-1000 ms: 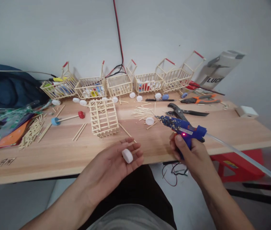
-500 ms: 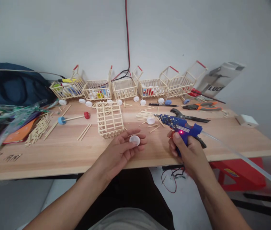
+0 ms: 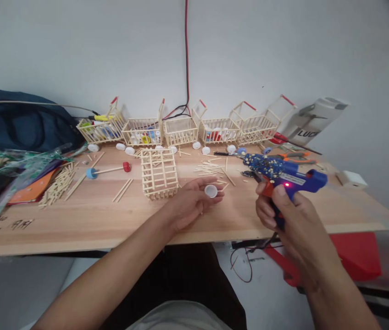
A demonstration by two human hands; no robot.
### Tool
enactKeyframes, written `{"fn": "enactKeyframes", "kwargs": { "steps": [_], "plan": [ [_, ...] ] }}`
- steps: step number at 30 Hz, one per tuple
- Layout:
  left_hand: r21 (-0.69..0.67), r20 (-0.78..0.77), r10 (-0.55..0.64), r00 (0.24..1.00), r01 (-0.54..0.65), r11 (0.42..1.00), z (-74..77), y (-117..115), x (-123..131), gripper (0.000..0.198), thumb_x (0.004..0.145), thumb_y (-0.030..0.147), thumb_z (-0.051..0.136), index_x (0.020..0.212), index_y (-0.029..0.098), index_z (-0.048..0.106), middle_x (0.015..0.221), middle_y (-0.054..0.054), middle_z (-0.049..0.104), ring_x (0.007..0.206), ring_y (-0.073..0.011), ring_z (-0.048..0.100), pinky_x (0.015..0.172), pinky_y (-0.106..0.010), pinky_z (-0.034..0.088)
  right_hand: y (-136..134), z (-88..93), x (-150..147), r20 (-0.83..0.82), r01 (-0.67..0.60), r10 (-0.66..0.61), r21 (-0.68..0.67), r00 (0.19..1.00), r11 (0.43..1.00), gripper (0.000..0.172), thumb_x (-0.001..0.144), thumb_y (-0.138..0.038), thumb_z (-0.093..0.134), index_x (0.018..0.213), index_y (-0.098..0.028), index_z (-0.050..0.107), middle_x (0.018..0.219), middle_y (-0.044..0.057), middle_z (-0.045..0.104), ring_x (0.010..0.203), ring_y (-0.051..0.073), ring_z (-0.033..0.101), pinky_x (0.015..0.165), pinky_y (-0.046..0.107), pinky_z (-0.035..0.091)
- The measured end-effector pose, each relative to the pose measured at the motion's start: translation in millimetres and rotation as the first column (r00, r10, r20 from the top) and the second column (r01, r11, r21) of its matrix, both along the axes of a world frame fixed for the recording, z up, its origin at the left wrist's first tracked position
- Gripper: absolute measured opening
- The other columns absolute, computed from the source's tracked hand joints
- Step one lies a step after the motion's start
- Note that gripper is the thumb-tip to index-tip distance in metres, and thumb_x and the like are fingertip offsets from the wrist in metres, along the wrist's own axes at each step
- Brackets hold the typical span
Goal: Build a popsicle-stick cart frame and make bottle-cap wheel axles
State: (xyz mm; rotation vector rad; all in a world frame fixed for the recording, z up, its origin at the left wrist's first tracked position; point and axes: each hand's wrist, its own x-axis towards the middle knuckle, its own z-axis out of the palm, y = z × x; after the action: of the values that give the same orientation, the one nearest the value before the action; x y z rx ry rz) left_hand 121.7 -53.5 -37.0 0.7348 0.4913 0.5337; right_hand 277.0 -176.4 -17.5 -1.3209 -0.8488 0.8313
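My left hand (image 3: pixel 194 201) is palm up near the table's front edge, its fingers curled around a small white bottle cap (image 3: pixel 211 191). The cap's hollow side faces up. In my right hand (image 3: pixel 287 208) is a blue hot glue gun (image 3: pixel 277 169), held by its handle with my fingers at the orange trigger. Its nozzle points left, a red light glows on its side and a clear glue stick trails from its back. Just left of my left hand lies a basket frame of thin wooden sticks (image 3: pixel 160 174).
Several stick-built shopping carts (image 3: pixel 180 130) with red handles line the wall. Loose sticks (image 3: pixel 210 168) lie mid-table, with a stick pile (image 3: pixel 58 185) at left. A stick axle with a blue cap (image 3: pixel 91 173) and a red cap is nearby. Orange-handled pliers (image 3: pixel 297 157) lie behind the glue gun.
Both hands have moved right, the glue gun further and away from the loose sticks. The white cap that lay among those sticks no longer shows.
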Motion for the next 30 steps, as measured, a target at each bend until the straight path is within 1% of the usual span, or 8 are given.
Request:
{"fn": "enactKeyframes", "kwargs": {
  "steps": [5,8,12,15,19,22,27,30],
  "plan": [
    [0.014,0.071,0.002,0.997,-0.003,1.000,-8.6,-2,-16,0.028,0.081,0.000,0.058,0.106,0.007,0.068,0.110,-0.015,0.069,0.112,-0.0220,0.064,0.110,-0.037,0.040,-21,-8.8,2,0.241,0.017,0.019,-0.145,0.970,0.989,0.037,0.090,-0.055,0.055,0.092,-0.018,0.057,0.050,-0.006,0.043,0.043,0.008,0.038,0.042,0.021,0.029],
    [0.032,0.109,-0.007,0.994,0.004,0.999,-11.8,-3,-24,0.028,0.084,0.006,0.062,0.111,0.009,0.067,0.114,-0.014,0.069,0.115,-0.0225,0.063,0.111,-0.036,0.040,-32,-17.4,-5,0.285,0.022,0.047,-0.236,0.957,0.971,0.040,0.088,-0.058,0.055,0.091,-0.018,0.057,0.048,-0.006,0.042,0.042,0.009,0.037,0.040,0.021,0.030],
    [0.034,0.141,-0.035,0.989,0.030,0.999,-9.3,-5,-32,0.035,0.081,0.005,0.066,0.116,0.011,0.066,0.116,-0.013,0.069,0.117,-0.0238,0.062,0.112,-0.036,0.039,-37,-22.1,-15,0.246,0.003,0.068,-0.275,0.967,0.961,0.042,0.086,-0.060,0.055,0.087,-0.018,0.056,0.050,-0.006,0.041,0.042,0.009,0.036,0.041,0.022,0.029],
    [0.057,0.133,-0.061,0.989,0.054,0.997,-4.4,-7,-39,0.041,0.081,0.004,0.065,0.121,0.012,0.064,0.130,-0.014,0.063,0.124,-0.0253,0.057,0.113,-0.034,0.038,-37,-22.7,-16,0.217,0.011,0.050,-0.272,0.975,0.962,0.042,0.087,-0.060,0.054,0.088,-0.018,0.056,0.050,-0.006,0.040,0.043,0.009,0.037,0.042,0.023,0.029],
    [0.154,0.142,-0.028,0.989,0.006,0.988,-1.0,-10,-49,0.035,0.089,0.010,0.060,0.123,0.016,0.064,0.141,-0.012,0.055,0.126,-0.0251,0.056,0.108,-0.030,0.043,-35,-21.0,-17,0.179,-0.032,0.074,-0.225,0.981,0.974,0.042,0.088,-0.060,0.053,0.092,-0.018,0.055,0.049,-0.007,0.040,0.041,0.009,0.036,0.041,0.023,0.028],
    [0.179,0.130,0.005,0.991,-0.028,0.983,-3.2,-13,-53,0.033,0.089,0.011,0.061,0.121,0.019,0.066,0.137,-0.010,0.059,0.122,-0.0230,0.059,0.103,-0.026,0.047,-35,-18.1,-24,0.166,-0.010,0.047,-0.218,0.985,0.976,0.041,0.089,-0.059,0.052,0.090,-0.018,0.054,0.050,-0.007,0.041,0.042,0.009,0.035,0.042,0.022,0.027],
    [0.161,0.120,0.053,0.991,-0.073,0.984,-9.0,-15,-56,0.031,0.087,0.011,0.064,0.117,0.018,0.069,0.120,-0.010,0.070,0.115,-0.0211,0.064,0.094,-0.023,0.053,-36,-16.2,-36,0.135,-0.017,0.047,-0.220,0.990,0.975,0.040,0.089,-0.058,0.053,0.091,-0.017,0.055,0.048,-0.007,0.038,0.041,0.008,0.034,0.041,0.022,0.026],
    [0.141,0.138,0.061,0.989,-0.080,0.987,-9.3,-15,-56,0.032,0.087,0.011,0.064,0.118,0.018,0.068,0.127,-0.010,0.066,0.117,-0.0211,0.063,0.098,-0.025,0.051,-38,-15.9,-40,0.110,-0.040,0.064,-0.206,0.992,0.978,0.039,0.089,-0.057,0.055,0.090,-0.018,0.054,0.049,-0.007,0.038,0.041,0.007,0.033,0.041,0.022,0.024]
  ]
}}
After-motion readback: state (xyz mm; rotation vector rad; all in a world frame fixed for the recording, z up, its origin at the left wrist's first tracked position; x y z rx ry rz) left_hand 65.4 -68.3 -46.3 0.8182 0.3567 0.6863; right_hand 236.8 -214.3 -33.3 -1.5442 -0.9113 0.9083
